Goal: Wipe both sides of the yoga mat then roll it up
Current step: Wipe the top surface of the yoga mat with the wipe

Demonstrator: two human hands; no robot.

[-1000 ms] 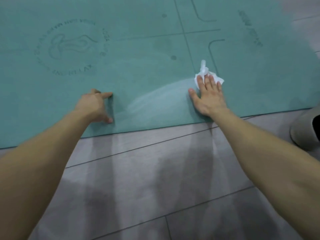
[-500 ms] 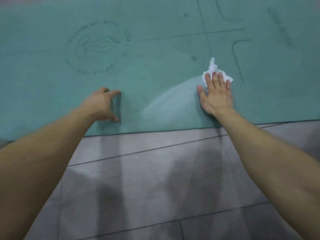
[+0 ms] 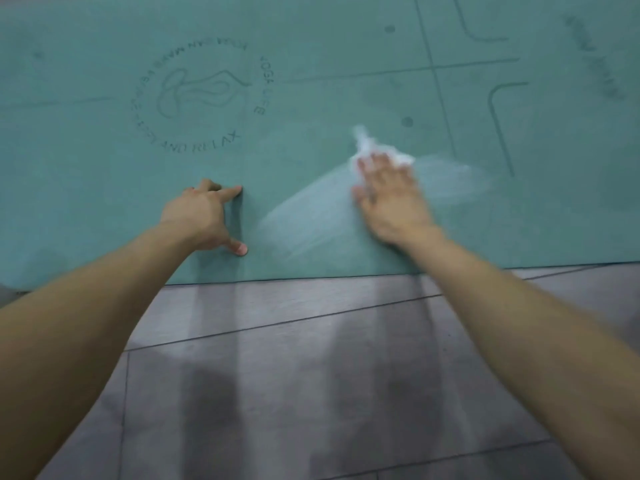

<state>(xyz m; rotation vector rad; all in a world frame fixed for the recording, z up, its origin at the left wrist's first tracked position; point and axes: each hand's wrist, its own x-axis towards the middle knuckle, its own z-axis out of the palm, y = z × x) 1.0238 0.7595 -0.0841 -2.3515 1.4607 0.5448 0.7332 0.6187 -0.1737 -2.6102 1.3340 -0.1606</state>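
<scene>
Both hands on the yoga mat [image 3: 311, 64]
Flat-fingered, the right hand [image 3: 391, 199] presses a white tissue [image 3: 367, 147] onto it; the left hand [image 3: 199, 216] props on spread fingertips nearby, holding nothing.

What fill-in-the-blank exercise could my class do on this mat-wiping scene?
1. The right hand presses a tissue coloured ____.
2. The left hand holds ____.
3. The round logo on the mat lies nearer the ____ hand.
Missing words: white, nothing, left.
</scene>
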